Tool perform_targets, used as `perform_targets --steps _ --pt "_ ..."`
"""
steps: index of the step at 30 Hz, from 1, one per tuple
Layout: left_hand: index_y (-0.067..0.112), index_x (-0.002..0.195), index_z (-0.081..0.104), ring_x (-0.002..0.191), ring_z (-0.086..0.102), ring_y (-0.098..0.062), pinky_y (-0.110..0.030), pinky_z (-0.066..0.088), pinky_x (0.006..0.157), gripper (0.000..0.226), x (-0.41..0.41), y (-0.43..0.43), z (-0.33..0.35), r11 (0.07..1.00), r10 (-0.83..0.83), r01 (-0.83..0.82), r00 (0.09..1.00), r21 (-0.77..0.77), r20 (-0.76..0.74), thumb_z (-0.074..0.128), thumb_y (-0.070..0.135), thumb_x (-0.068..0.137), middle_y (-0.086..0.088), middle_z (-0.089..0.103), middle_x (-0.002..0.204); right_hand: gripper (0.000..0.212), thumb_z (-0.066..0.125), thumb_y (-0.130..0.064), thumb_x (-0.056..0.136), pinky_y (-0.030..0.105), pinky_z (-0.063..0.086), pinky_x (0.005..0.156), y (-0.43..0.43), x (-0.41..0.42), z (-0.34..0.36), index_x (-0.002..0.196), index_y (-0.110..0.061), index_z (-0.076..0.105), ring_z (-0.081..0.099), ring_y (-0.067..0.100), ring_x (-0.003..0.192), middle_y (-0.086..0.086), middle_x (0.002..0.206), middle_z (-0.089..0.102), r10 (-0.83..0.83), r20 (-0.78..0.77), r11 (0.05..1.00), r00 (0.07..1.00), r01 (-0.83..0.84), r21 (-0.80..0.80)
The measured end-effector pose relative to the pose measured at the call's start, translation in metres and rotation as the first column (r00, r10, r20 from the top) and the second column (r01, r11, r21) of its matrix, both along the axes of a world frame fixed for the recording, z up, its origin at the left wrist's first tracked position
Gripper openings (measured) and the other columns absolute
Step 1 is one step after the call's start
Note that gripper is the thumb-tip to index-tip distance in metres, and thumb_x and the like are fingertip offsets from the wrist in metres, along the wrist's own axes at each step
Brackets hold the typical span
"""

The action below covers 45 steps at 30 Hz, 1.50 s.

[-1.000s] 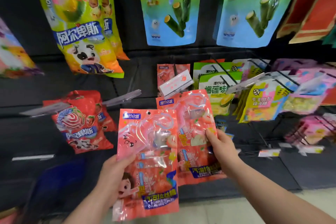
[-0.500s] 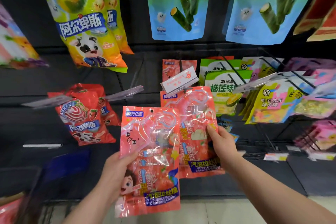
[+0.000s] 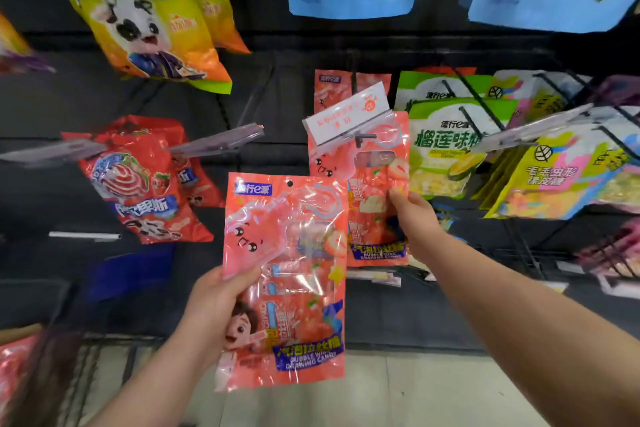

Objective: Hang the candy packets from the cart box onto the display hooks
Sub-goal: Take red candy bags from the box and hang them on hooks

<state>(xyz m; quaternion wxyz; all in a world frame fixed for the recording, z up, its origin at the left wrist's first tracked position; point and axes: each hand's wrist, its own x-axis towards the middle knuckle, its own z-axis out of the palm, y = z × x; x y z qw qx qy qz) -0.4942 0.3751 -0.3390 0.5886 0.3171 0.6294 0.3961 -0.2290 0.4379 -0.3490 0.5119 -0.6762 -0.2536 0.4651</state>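
The left hand (image 3: pixel 214 305) holds a pink candy packet (image 3: pixel 287 253) in the lower middle of the frame, with the thumb on the front and the fingers curled behind. The right hand (image 3: pixel 415 218) pinches the right edge of a second pink packet (image 3: pixel 372 229), just up and to the right. That packet's top sits at a black hook (image 3: pixel 364 137) under a white tag (image 3: pixel 346 113). Green packets (image 3: pixel 446 149) hang beside it on the right.
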Motion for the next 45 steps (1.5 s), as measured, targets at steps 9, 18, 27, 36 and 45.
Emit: perform_targets --steps 9,18,27,36,45 --pt "0.0 0.095 0.066 0.072 0.071 -0.033 -0.038 0.06 0.065 0.012 0.015 0.007 -0.012 1.0 -0.026 0.026 0.999 -0.008 0.046 0.064 0.004 0.085 -0.023 0.074 0.086 0.018 0.049 -0.027 0.099 0.024 0.041 0.065 0.024 0.016 -0.017 0.11 -0.015 0.054 0.052 0.011 0.074 0.0 0.091 0.058 0.065 0.013 0.998 0.998 -0.065 -0.024" --pt "0.003 0.1 0.065 0.07 0.074 -0.027 -0.033 0.06 0.056 0.015 0.042 0.009 -0.014 0.986 -0.165 0.164 0.973 0.019 0.165 0.062 0.007 0.085 -0.017 0.075 0.084 0.051 0.044 -0.058 0.092 0.036 0.048 0.089 -0.061 0.008 -0.027 0.112 -0.016 0.065 0.067 0.021 0.099 0.003 0.105 0.073 0.321 -0.074 0.947 0.944 -0.322 0.001" --pt "0.007 0.099 0.066 0.075 0.074 -0.027 -0.034 0.06 0.062 0.011 0.067 0.019 -0.007 0.974 -0.228 0.224 0.965 0.045 0.128 0.061 0.01 0.09 -0.014 0.076 0.087 0.021 0.055 -0.005 0.092 0.021 0.056 0.072 -0.098 -0.008 -0.018 0.098 -0.023 0.064 0.067 0.0 0.081 -0.014 0.084 0.073 0.182 0.047 0.961 0.982 -0.188 0.205" --pt "0.009 0.095 0.066 0.073 0.074 -0.021 -0.031 0.058 0.059 0.006 0.073 0.035 -0.005 0.969 -0.239 0.23 0.965 0.087 0.109 0.061 0.012 0.092 -0.007 0.077 0.084 0.015 0.054 -0.007 0.094 0.021 0.057 0.065 -0.081 -0.008 -0.01 0.096 -0.019 0.063 0.067 0.004 0.074 -0.001 0.085 0.069 0.159 0.077 0.961 0.984 -0.172 0.218" --pt "0.009 0.103 0.066 0.075 0.074 -0.016 -0.027 0.057 0.06 0.014 0.078 0.045 -0.008 0.966 -0.249 0.24 0.964 0.097 0.094 0.062 0.015 0.092 -0.004 0.077 0.086 0.011 0.054 -0.01 0.095 0.021 0.053 0.053 -0.07 -0.004 -0.01 0.095 -0.016 0.063 0.065 0.006 0.064 -0.006 0.072 0.069 0.137 0.049 0.965 0.989 -0.145 0.22"
